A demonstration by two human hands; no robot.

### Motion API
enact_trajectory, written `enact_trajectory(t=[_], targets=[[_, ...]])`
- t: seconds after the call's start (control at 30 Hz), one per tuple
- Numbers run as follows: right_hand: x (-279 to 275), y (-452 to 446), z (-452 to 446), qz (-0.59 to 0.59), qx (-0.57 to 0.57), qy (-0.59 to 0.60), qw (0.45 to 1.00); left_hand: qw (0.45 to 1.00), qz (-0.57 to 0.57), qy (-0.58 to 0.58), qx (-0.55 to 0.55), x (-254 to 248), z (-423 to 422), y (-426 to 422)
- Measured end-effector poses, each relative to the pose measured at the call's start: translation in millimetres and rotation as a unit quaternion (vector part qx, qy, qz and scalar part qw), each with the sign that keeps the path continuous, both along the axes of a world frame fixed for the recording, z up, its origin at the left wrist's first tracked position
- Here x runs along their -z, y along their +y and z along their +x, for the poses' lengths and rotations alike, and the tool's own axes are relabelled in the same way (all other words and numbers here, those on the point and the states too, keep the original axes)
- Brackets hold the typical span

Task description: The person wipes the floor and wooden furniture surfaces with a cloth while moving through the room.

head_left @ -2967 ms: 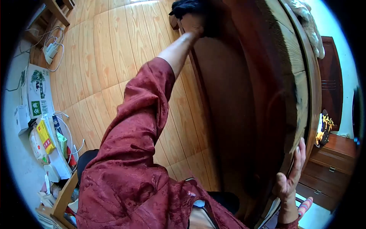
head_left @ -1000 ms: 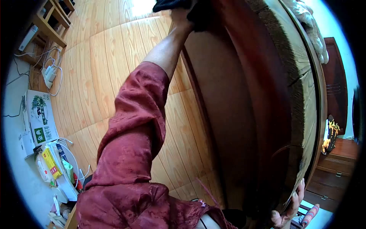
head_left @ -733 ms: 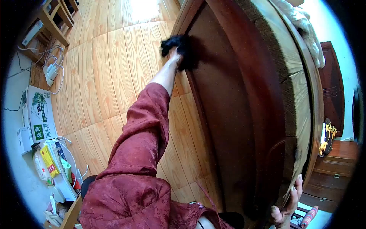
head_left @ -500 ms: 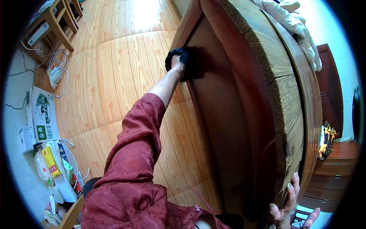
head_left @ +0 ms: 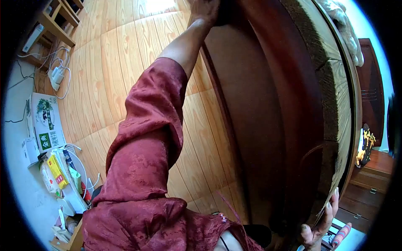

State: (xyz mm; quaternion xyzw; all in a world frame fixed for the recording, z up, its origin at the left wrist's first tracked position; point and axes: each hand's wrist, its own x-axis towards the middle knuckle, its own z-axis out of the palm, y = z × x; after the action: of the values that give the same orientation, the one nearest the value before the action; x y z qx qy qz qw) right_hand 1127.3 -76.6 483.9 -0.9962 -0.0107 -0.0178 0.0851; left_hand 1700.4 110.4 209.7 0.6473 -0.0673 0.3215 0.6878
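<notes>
Across the floor from the dark red wooden bed frame (head_left: 289,83): a white-and-green cardboard box (head_left: 45,121), contents hidden. Your left hand (head_left: 204,9) reaches outstretched alongside the frame, grip unclear; your right hand (head_left: 321,224) rests open on its edge.

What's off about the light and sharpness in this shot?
Head view: glare washes out a patch of the wooden floor at the top edge; head view: wide-lens distortion bows the boards, with black corners; head view: the brown panel sinks into shadow toward its bottom end; head view: the left hand is cut off by the frame, and the dark area beside it is too murky to read.
</notes>
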Motion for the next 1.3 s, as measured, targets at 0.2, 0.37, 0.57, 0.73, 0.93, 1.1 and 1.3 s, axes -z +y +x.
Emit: enact_trajectory(t=[0.2, 0.37, 0.57, 0.73, 0.93, 1.1, 1.3], targets=[[1.3, -0.9, -2.6, 0.015, 0.019, 0.006, 1.0, 0.958, 0.037, 0.283, 0.035, 129.8, -57.9, -25.1], [1.2, 5.4, 2.8, 0.028, 0.024, -0.002, 0.999, 0.928, 0.126, 0.33, 0.122, 154.9, -161.4, -22.5], [0.3, 7.0, 3.3, 0.041, 0.017, -0.008, 0.999, 0.854, -0.049, 0.457, 0.244, 182.1, -300.5, -46.4], [0.3, 3.8, 4.1, 0.001, 0.01, -0.023, 1.0, 0.805, 0.457, 0.193, 0.326, 199.1, -418.4, -20.7], [0.7, 1.5, 2.1, 0.011, 0.012, -0.018, 1.0, 0.546, 0.625, -0.171, 0.531, 209.4, -557.8, 14.5], [6.0, 2.5, 3.7, 0.085, 0.014, -0.017, 0.996, 0.605, 0.646, -0.137, 0.445, 208.4, -470.2, -3.2], [-3.6, -7.0, -10.1, 0.073, 0.038, 0.004, 0.997, 0.679, 0.702, -0.01, 0.213, 220.3, -253.0, 34.4]])
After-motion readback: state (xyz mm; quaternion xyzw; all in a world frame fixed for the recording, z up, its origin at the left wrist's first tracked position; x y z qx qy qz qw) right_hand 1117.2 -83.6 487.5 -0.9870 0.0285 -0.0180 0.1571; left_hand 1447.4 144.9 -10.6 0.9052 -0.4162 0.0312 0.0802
